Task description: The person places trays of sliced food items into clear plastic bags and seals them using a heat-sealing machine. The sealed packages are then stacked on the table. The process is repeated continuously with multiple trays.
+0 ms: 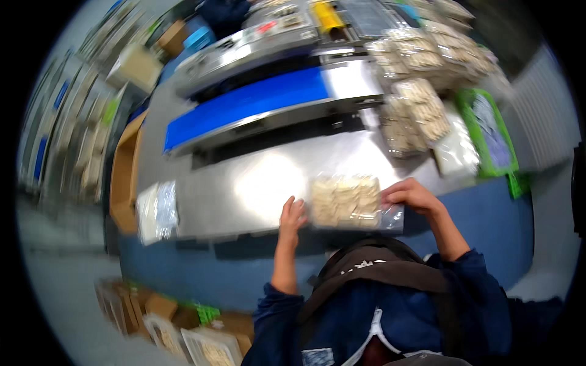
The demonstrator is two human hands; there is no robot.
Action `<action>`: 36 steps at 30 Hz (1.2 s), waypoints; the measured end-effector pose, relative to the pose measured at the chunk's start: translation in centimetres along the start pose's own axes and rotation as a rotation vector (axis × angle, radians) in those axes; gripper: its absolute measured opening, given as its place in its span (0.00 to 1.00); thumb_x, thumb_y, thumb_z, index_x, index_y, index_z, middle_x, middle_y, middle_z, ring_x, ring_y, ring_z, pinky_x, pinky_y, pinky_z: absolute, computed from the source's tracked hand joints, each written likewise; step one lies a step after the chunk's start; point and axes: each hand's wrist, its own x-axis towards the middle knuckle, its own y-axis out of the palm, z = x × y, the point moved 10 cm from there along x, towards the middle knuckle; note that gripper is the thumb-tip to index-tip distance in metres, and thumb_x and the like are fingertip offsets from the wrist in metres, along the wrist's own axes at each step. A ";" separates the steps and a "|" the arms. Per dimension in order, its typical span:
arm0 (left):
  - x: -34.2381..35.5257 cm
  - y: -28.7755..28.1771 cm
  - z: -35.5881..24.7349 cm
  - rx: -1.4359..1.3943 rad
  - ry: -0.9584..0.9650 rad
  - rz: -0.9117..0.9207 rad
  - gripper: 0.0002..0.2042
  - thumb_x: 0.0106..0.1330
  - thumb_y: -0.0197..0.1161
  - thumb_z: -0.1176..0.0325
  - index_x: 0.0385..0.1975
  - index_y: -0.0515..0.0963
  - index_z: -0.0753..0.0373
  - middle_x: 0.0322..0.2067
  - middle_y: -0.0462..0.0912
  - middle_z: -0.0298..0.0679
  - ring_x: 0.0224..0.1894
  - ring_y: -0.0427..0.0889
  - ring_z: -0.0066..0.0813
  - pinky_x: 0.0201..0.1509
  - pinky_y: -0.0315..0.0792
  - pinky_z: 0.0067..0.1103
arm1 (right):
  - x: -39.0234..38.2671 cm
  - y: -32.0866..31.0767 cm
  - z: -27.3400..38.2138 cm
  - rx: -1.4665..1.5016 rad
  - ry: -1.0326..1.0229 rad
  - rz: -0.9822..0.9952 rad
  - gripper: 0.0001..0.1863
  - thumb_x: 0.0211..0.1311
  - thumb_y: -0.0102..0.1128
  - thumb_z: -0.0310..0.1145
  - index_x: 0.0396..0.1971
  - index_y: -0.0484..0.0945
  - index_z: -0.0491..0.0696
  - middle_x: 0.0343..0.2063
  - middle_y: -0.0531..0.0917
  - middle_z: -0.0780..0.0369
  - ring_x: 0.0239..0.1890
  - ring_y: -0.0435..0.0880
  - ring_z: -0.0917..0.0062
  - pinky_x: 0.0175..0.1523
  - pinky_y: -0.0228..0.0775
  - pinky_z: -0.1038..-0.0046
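Observation:
A clear plastic bag packed with rows of pale, flattish pieces lies near the front edge of the steel table. My right hand pinches the loose plastic at the bag's right end, between thumb and fingers. Just off the bag's left side is my left hand, its fingers loosely bent and apart, with nothing in them. Motion softens the picture, so the kind of food in the bag cannot be made out.
Filled bags are piled at the right, beside a green basket. A blue conveyor belt crosses behind the table. Flat plastic bags lie at the left, near a cardboard box. Tubs stand low at the lower left.

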 end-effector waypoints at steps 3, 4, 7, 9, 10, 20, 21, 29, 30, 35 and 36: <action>-2.1 7.7 -0.7 -0.379 -0.263 0.470 0.30 0.64 0.43 0.48 0.56 0.58 0.67 0.54 0.65 0.47 0.49 0.70 0.38 0.54 0.64 0.27 | -3.1 2.0 1.6 -0.128 -0.020 0.098 0.11 0.51 0.55 0.25 0.34 0.76 0.35 0.27 0.81 0.56 0.30 0.81 0.77 0.34 0.73 0.79; -2.1 8.4 1.3 -0.439 -0.352 0.585 0.30 0.63 0.45 0.48 0.56 0.58 0.66 0.54 0.64 0.46 0.53 0.66 0.40 0.56 0.61 0.31 | -4.2 2.5 2.3 -0.098 -0.028 0.119 0.11 0.51 0.56 0.25 0.34 0.77 0.35 0.27 0.81 0.56 0.28 0.81 0.77 0.32 0.73 0.80; -2.5 10.3 2.7 -0.527 -0.454 0.637 0.31 0.61 0.46 0.47 0.56 0.59 0.67 0.54 0.64 0.48 0.57 0.62 0.43 0.60 0.57 0.35 | -8.2 -1.0 5.2 -0.016 -0.069 0.080 0.08 0.50 0.55 0.24 0.29 0.77 0.36 0.24 0.80 0.56 0.25 0.81 0.78 0.28 0.72 0.83; -2.9 11.6 2.1 -0.575 -0.447 0.587 0.31 0.61 0.48 0.48 0.55 0.59 0.68 0.53 0.65 0.49 0.57 0.62 0.43 0.60 0.57 0.35 | -11.3 -8.6 8.8 0.221 -0.311 -0.161 0.04 0.48 0.53 0.23 0.21 0.75 0.37 0.17 0.77 0.60 0.16 0.76 0.82 0.19 0.65 0.86; -2.9 11.6 2.0 -0.607 -0.429 0.561 0.30 0.61 0.49 0.50 0.55 0.58 0.69 0.53 0.65 0.49 0.57 0.62 0.43 0.60 0.57 0.34 | -11.4 -15.3 9.9 0.216 -0.468 -0.326 0.05 0.49 0.53 0.25 0.24 0.75 0.38 0.18 0.76 0.61 0.18 0.75 0.83 0.22 0.65 0.85; -0.1 12.5 -5.5 -0.927 -0.077 0.121 0.23 0.56 0.55 0.66 0.50 0.64 0.71 0.53 0.67 0.47 0.56 0.63 0.41 0.63 0.51 0.33 | -10.4 -64.2 -0.5 -1.225 0.147 -1.342 0.39 0.47 0.51 0.61 0.47 0.70 0.40 0.46 0.73 0.48 0.50 0.71 0.57 0.54 0.60 0.64; -0.5 12.5 -6.0 -0.964 -0.029 0.116 0.23 0.57 0.55 0.66 0.51 0.64 0.71 0.53 0.66 0.48 0.57 0.63 0.41 0.63 0.51 0.33 | -6.8 -63.8 -0.9 -1.209 0.179 -1.223 0.39 0.48 0.50 0.61 0.46 0.70 0.39 0.44 0.73 0.47 0.48 0.71 0.56 0.52 0.61 0.64; -1.7 14.3 -6.8 -0.932 0.101 0.054 0.26 0.54 0.56 0.66 0.52 0.63 0.71 0.53 0.66 0.48 0.57 0.63 0.42 0.62 0.51 0.34 | -5.1 -64.7 0.2 -1.153 -0.002 -1.117 0.28 0.55 0.47 0.53 0.27 0.75 0.37 0.27 0.77 0.46 0.30 0.76 0.58 0.36 0.66 0.63; -1.6 14.0 -6.4 -0.933 0.093 0.041 0.26 0.54 0.55 0.66 0.52 0.63 0.71 0.53 0.66 0.49 0.57 0.63 0.43 0.62 0.52 0.34 | -6.1 -67.1 -0.7 -1.085 -0.057 -1.087 0.27 0.55 0.47 0.51 0.26 0.75 0.37 0.26 0.77 0.46 0.28 0.76 0.60 0.35 0.66 0.64; -1.2 12.3 -5.1 -1.042 0.073 0.022 0.26 0.51 0.54 0.65 0.50 0.64 0.72 0.52 0.67 0.50 0.55 0.65 0.46 0.60 0.55 0.37 | -12.8 -73.3 -6.4 -0.237 0.014 -1.342 0.25 0.53 0.47 0.50 0.28 0.77 0.40 0.27 0.79 0.51 0.28 0.75 0.62 0.34 0.66 0.66; -1.2 12.0 -5.1 -1.034 0.086 -0.011 0.26 0.50 0.54 0.65 0.50 0.64 0.72 0.51 0.68 0.51 0.54 0.66 0.49 0.59 0.56 0.38 | -13.7 -72.5 -8.3 0.051 0.044 -1.409 0.25 0.52 0.47 0.50 0.29 0.78 0.41 0.28 0.79 0.51 0.29 0.76 0.60 0.35 0.66 0.66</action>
